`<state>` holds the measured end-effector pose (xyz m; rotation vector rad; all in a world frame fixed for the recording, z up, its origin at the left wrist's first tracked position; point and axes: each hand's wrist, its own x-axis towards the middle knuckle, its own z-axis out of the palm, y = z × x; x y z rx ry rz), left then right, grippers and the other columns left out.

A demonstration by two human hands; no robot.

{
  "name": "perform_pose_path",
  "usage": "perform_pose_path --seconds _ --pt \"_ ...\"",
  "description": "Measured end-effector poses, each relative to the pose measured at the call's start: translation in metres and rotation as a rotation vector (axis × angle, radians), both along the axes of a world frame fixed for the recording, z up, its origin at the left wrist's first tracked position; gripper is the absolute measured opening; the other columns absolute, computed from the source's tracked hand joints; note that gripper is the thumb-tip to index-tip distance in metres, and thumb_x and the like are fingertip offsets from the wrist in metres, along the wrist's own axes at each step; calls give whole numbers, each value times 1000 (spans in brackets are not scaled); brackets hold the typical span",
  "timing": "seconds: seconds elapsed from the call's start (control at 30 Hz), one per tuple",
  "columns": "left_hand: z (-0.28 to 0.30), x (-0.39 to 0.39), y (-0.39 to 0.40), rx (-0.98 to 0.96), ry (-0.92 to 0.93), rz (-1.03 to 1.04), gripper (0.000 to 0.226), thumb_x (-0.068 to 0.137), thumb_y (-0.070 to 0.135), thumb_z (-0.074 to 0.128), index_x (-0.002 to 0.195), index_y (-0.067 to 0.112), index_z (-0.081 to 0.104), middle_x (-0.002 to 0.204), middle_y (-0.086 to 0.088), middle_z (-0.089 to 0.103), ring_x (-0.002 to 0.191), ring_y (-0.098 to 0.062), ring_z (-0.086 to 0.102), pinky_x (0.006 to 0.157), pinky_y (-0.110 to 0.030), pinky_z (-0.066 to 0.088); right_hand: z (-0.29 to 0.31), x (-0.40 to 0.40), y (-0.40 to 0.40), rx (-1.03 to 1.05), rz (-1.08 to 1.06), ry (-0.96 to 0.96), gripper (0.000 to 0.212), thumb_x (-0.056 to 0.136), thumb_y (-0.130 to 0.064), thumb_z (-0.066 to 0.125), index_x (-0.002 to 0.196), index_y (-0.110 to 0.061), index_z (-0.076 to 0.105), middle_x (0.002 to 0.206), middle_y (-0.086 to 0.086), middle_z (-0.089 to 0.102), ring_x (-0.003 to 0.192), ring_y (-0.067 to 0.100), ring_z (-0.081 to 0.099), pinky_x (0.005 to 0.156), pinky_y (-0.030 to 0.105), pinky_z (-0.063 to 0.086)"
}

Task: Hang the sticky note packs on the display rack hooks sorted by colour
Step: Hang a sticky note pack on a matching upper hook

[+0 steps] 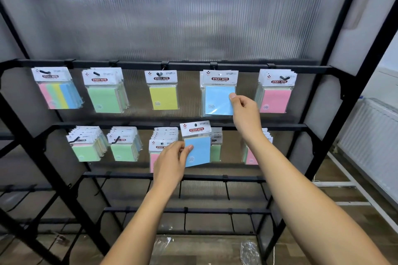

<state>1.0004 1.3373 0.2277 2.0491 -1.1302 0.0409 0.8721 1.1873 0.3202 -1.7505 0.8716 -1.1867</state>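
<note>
From my head camera: my left grip pinches a loose blue pack before the display rack's lower row. My right grip pinches the hanging blue pack on the upper row's blue hook.

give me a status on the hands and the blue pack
Left hand holds a loose blue sticky note pack, off any hook. Right hand pinches the hung blue pack, top row. Nothing blocking that hook.
</note>
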Motion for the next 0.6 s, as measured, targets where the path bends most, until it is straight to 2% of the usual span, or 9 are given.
perform_pose_path --seconds 0.2,0.4,0.5,0.6 --pt "-2 1 1 -2 -8 7 27 100 41 47 98 18 62 90 10 60 83 -9 52 58 -14 34 0 -1 2 -17 16 12 48 103 -32 47 60 -20 31 54 -11 26 49 6 25 50 22 20" --pt "-2 -2 1 4 -11 24 25 100 43 47 96 22 61 89 13 58 80 -7 46 57 -11 26 -1 0 -2 12 6 -9 50 102 -32 48 60 -19 25 54 -10 22 53 10 21 54 29 18" --pt "-2 -2 1 1 -17 30 25 100 43 47 93 23 60 87 14 57 79 -7 46 58 -10 26 -4 -1 -2 16 15 -17 50 102 -32 49 60 -18 26 55 -7 23 53 11 22 55 29 20" --pt "-5 -2 2 3 -11 30 24 100 42 48 90 22 58 85 13 57 78 -8 47 56 -13 27 -9 -1 -4 0 12 -14 48 102 -34 50 61 -17 32 52 -12 26 53 9 25 56 28 23"
